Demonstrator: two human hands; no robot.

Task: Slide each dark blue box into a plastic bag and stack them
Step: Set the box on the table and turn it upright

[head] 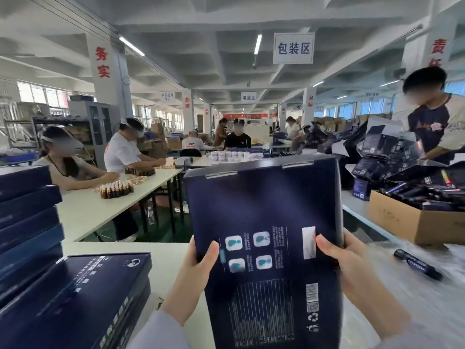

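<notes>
Gripping the tall dark blue cardboard box [264,210] by its left edge, your left hand [198,265] lays its thumb flat on the printed face, beside the four pale picture squares. Your other fingers go behind the box, so I cannot tell how they lie.

Agreed, and your right hand [352,268] mirrors it on the right edge. The thumb presses on the face with its tip touching the white label, and the rest of the hand wraps round behind. Both of your hands are clamped on that one box.

And where do you have it? You hold it upright in front of you, over the near edge of the white table [120,255], with the printed back panel facing you. Its lower end runs out of view.

Yes. On your left sit two stacks of flat dark blue boxes [75,298], the farther stack the taller. On your right, crinkled clear plastic bags [422,293] lie spread on the table; I cannot tell how many. A black marker pen [417,264] lies on that plastic, just beyond your right hand. Farther right stands an open brown cardboard carton [412,225] filled with dark packets.
</notes>
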